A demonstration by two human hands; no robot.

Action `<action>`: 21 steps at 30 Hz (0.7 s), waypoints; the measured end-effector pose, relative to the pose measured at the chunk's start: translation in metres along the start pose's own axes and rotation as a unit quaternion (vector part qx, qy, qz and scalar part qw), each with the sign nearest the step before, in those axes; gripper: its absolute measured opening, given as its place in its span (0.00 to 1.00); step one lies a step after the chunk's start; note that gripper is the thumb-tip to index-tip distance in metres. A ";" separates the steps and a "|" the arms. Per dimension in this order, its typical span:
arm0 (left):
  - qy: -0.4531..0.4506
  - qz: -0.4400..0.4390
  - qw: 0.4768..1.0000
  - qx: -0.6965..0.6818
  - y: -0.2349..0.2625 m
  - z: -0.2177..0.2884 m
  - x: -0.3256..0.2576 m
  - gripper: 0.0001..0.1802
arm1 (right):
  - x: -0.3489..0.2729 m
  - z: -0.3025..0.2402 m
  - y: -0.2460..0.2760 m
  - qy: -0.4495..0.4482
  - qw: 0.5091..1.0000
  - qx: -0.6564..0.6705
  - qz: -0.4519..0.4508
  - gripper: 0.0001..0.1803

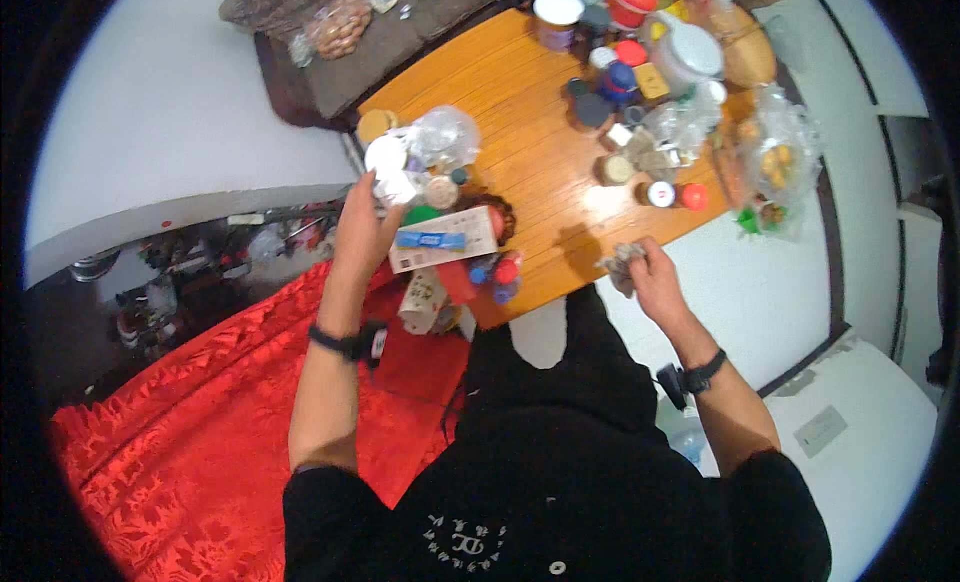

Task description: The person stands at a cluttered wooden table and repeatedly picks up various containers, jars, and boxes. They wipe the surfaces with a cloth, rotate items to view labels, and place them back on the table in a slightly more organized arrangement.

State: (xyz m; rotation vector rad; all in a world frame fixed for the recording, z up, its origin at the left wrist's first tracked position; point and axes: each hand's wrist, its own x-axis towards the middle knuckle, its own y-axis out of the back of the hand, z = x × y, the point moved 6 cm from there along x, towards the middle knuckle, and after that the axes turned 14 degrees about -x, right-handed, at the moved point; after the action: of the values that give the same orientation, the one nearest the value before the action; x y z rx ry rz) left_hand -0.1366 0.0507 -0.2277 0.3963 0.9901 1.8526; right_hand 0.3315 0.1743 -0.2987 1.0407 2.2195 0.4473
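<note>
On the left side of the wooden table point(540, 112), my left hand point(362, 234) has its thumb and fingers around a white container point(398, 189). A round white lid point(385, 154) shows just beyond the fingertips. My right hand point(655, 282) is closed on a crumpled grey cloth point(625, 266), held off the table's front right edge. Close to my left hand lie a flat white box point(480, 227) with a blue packet point(430, 240) on it, a small jar point(441, 192) and a clear plastic bag point(445, 137).
Jars, tubs and a white lidded pot point(687, 52) crowd the far right of the table. A plastic bag of yellow food point(778, 167) sits at its right edge. Red cloth point(230, 422) spreads at lower left. Behind is a dark sofa point(380, 67) with a bag of eggs point(338, 27).
</note>
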 end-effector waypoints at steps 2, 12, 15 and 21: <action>-0.003 -0.005 0.999 -0.034 -0.005 0.010 -0.060 0.35 | 0.006 -0.003 0.015 -0.048 0.999 0.018 -0.018 0.09; 0.228 -0.055 0.902 -0.362 -0.118 0.016 -0.304 0.32 | -0.055 -0.020 0.032 -0.054 0.993 0.056 -0.092 0.08; 0.154 -0.039 0.913 -0.376 -0.151 0.013 -0.315 0.32 | -0.086 -0.018 0.036 -0.025 0.997 -0.001 -0.072 0.08; 0.114 0.030 0.910 -0.397 -0.147 0.020 -0.345 0.30 | -0.122 -0.017 0.054 -0.027 0.987 0.062 -0.147 0.18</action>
State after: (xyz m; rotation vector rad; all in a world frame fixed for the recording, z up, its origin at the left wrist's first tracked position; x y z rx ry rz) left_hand 0.1313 -0.2073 -0.2798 -0.2932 0.2947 2.2063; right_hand 0.4089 0.1130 -0.2080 0.7573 2.3266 0.1506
